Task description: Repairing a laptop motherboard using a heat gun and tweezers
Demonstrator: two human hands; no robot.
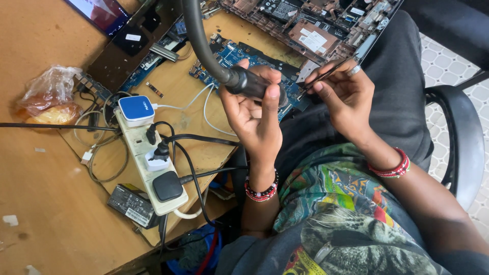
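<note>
My left hand (254,114) grips the black handle of a tool (252,82) that ends a thick grey hose (196,35) coming from the top. My right hand (346,97) pinches thin dark tweezers (326,75), their tip pointing toward the left hand. Under both hands lies a blue circuit board (232,53) on the wooden desk. Behind it sits an opened laptop chassis (316,23) with its inner parts exposed. Beaded bracelets circle both wrists.
A white power strip (147,163) with several plugs and a blue-topped charger (136,109) lies on the wooden desk (41,193). A black power adapter (130,203), tangled cables, a plastic bag (48,97) and a phone (99,12) sit to the left. A black chair (463,147) stands at the right.
</note>
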